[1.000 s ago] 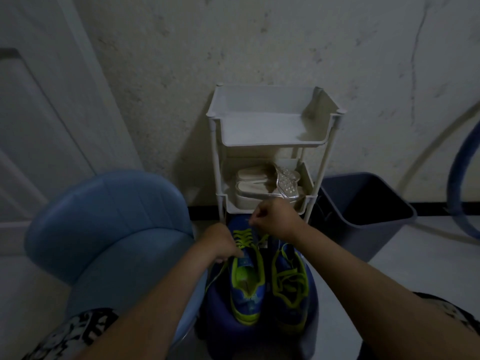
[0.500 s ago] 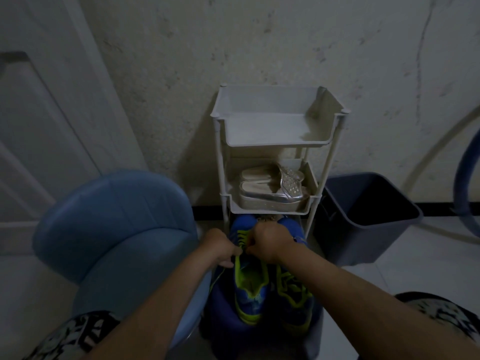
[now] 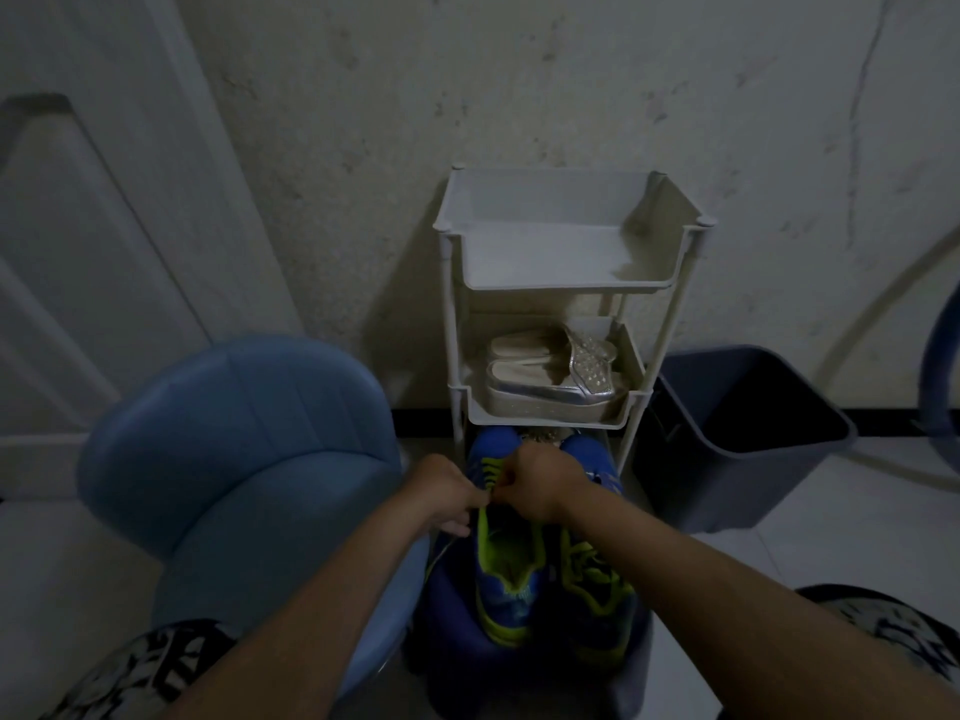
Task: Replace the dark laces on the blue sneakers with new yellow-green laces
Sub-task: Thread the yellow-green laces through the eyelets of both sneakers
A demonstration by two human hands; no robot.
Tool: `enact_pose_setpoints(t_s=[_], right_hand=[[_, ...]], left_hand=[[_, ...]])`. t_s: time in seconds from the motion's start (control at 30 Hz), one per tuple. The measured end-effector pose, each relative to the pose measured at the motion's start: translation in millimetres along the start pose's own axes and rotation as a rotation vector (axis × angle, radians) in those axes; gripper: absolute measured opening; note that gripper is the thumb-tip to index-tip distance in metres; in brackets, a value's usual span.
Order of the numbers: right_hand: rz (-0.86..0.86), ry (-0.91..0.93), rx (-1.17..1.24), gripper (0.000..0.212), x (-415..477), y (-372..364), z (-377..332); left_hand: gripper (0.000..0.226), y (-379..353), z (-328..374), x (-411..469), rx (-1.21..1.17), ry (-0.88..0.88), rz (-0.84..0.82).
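Left hand (image 3: pixel 447 493) and right hand (image 3: pixel 540 485) now meet, each pinching the lace (image 3: pixel 491 467) over the left sneaker (image 3: pixel 506 579) on the stool (image 3: pixel 449 610). My right has dropped from its pull, so I judge that crossing snug.

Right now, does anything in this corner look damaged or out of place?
The wall has a long crack at upper right and blotchy stains. One lace dangles loose off the left sneaker below the left hand.
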State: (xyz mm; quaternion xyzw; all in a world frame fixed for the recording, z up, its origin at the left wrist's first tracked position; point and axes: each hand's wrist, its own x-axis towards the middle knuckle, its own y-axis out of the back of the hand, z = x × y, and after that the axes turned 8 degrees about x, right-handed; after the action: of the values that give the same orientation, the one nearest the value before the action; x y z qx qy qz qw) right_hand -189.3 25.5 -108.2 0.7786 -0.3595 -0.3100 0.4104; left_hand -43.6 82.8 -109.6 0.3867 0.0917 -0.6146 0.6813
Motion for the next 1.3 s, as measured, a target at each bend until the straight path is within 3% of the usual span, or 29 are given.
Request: enact_pose_setpoints(t_s=[0.4,0.6,0.8,1.3], right_hand=[[0.007,-0.006,-0.033,0.03,-4,-6,-4],[-0.003,0.001,-0.039,0.029,-1,-4,-2],[0.06,-0.003,-0.089,0.036,-1,-4,-1],[-0.051,-0.005,-0.077,0.026,2,1,-3]], left_hand=[[0.023,6,-2,0,0.041,-0.001,-0.061],[0.005,7,-8,-1,0.081,-0.05,-0.066],[0.002,5,-10,0,0.081,-0.092,-0.056],[0.006,9,0,-2,0.119,-0.017,-0.062]])
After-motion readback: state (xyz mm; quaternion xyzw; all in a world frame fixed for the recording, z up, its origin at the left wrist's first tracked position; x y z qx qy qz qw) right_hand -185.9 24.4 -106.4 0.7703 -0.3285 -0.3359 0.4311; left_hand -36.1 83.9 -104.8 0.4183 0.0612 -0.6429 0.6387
